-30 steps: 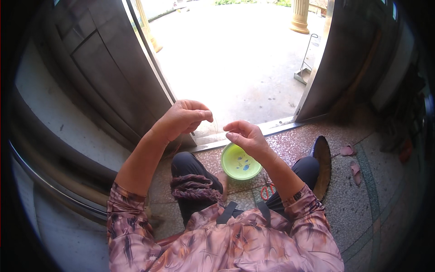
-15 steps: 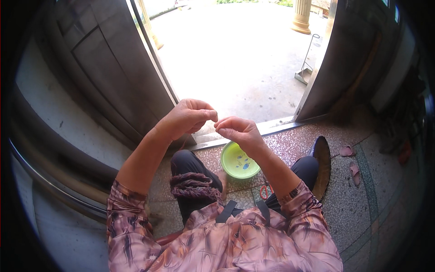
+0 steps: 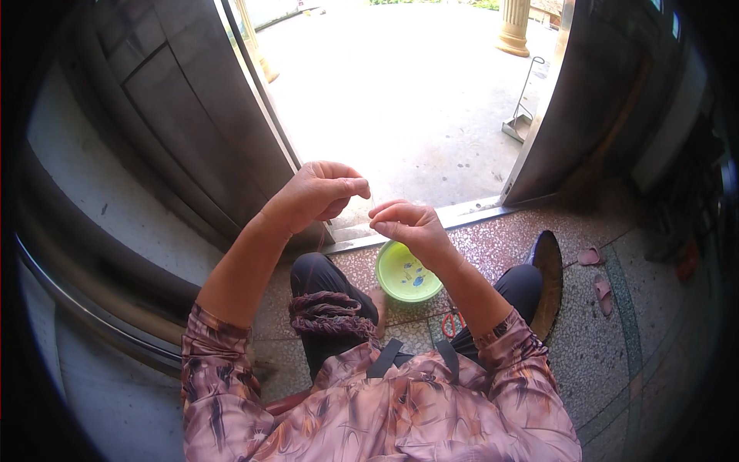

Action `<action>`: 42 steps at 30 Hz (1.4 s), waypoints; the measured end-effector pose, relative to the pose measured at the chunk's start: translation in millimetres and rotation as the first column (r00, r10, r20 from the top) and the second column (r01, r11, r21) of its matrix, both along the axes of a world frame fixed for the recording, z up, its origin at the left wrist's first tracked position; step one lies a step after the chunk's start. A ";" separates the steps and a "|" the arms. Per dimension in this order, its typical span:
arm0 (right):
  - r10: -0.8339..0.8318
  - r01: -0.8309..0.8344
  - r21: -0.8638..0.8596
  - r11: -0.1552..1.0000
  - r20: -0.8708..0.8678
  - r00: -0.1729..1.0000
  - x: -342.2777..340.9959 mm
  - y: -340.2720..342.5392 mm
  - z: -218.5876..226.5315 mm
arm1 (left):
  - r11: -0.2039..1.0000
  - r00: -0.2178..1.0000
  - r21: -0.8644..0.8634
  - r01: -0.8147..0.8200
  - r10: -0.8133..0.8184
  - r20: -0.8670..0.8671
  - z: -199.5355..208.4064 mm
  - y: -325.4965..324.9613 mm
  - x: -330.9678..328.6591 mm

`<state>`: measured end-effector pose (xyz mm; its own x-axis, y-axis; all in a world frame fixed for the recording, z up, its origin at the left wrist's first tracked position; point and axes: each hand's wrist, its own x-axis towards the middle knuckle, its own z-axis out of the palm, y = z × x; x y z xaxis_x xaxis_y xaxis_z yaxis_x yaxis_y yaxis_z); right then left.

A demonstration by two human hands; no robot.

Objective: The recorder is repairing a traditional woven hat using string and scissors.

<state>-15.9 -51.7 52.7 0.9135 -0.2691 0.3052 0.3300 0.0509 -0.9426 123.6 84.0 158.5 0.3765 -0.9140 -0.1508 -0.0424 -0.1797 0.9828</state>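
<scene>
A faint, hair-thin strand [image 3: 373, 202] is spanning the gap between both hands' fingertips, its long axis running nearly vertical in view. The left hand [image 3: 314, 197] is pinching it above; the right hand [image 3: 419, 233] is curling below, grip indiscernible.

I counted one left hand [image 3: 327, 192] and one right hand [image 3: 413, 229], at least one thin thread [image 3: 373, 199], one green basin [image 3: 393, 267], one pair of red-handled scissors [image 3: 446, 326], one purple twisted bundle [image 3: 329, 314], two pink slippers [image 3: 603, 296], two dark door leaves [image 3: 185, 115], one long-handled dustpan [image 3: 517, 128], and also two pillars [image 3: 514, 29], of which the second was partly hidden
</scene>
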 end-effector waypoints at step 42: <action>0.023 -0.038 -0.337 0.941 -0.047 0.999 -61.8 -34.0 24.2 | 0.999 0.999 0.027 0.031 -0.032 0.021 6.0 8.8 8.0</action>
<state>-77.7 -85.7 76.9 0.9334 -0.1287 0.3350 0.2936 -0.2633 -0.9190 131.6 92.8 164.5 0.3508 -0.9213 -0.1678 -0.0697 -0.2044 0.9764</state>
